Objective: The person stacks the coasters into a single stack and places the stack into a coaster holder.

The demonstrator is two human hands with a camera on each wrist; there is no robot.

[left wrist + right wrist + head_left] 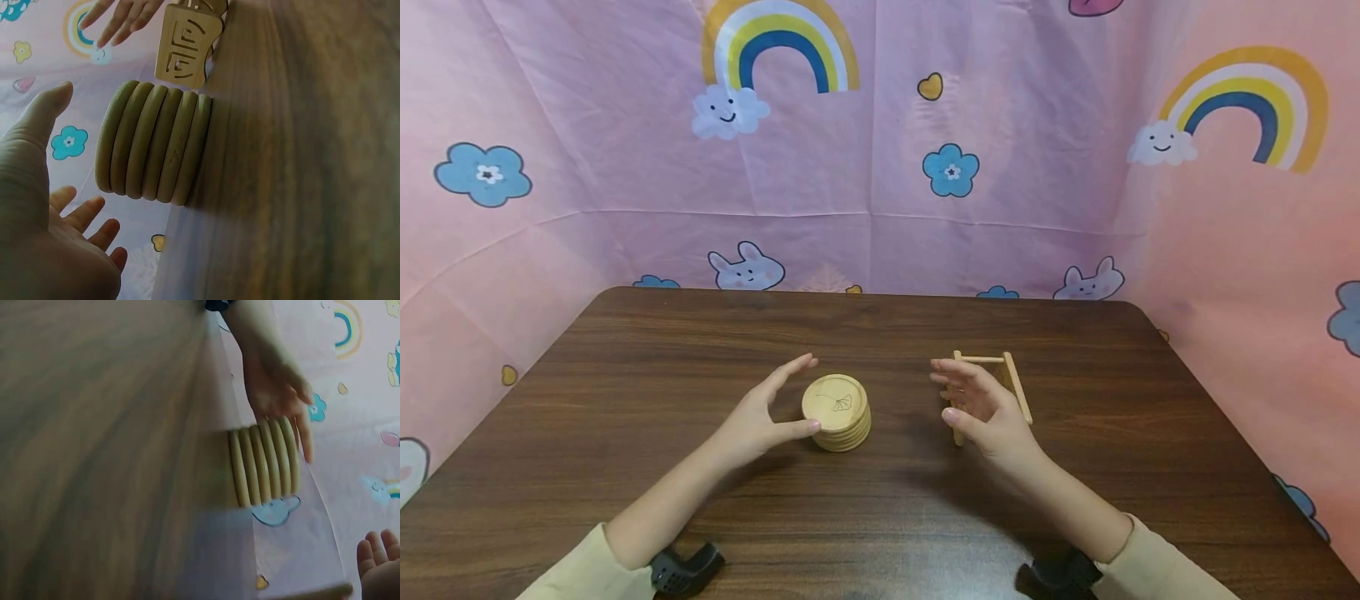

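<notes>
Has left hand [756,422] spread just left of stacked coasters [835,404], right hand [992,412] spread beside wooden rack [1017,386]; grips no coaster yet.

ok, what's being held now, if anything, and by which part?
Nothing is held. The left hand is beside the stack of wooden discs, the right hand near the wooden holder; neither grips anything.

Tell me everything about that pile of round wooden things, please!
The stack of six pale yellow, round, wooden-looking discs stands upright on the dark brown wood-grain table. Its edges are rounded; the top disc has a raised rim and a thin, dark, fan-shaped drawing. It sits between the person's left hand and right hand, nearer the left; neither grips it.
</notes>
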